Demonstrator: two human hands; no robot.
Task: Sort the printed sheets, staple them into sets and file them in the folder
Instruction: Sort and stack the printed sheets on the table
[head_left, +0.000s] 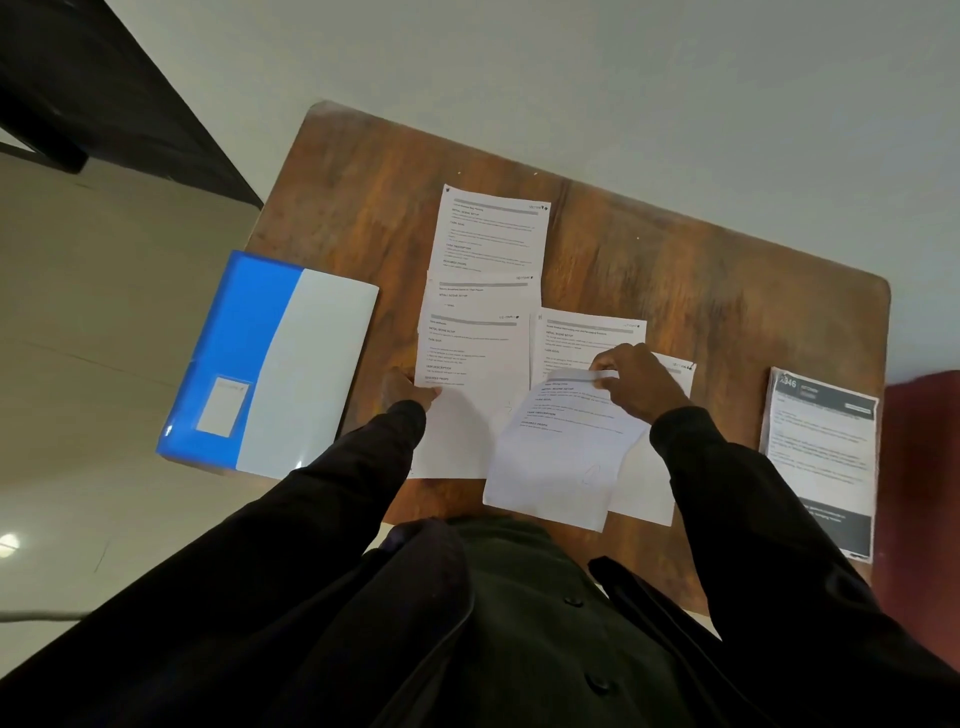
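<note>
The lifted sheet (561, 447) is pinched at its top edge by the right hand (636, 382), above other printed sheets (488, 234) on the wooden surface (701, 291). The left hand (405, 389) presses flat, fingers extended, on the nearest left-column sheet (467, 374). The blue-and-white folder (270, 364) lies closed at the surface's left edge.

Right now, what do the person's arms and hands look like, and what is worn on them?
Both arms are covered by long black sleeves down to the wrists. The left hand and the right hand are bare: no gloves, and no rings or watch can be seen. The sleeves are plain, without markings.
</note>
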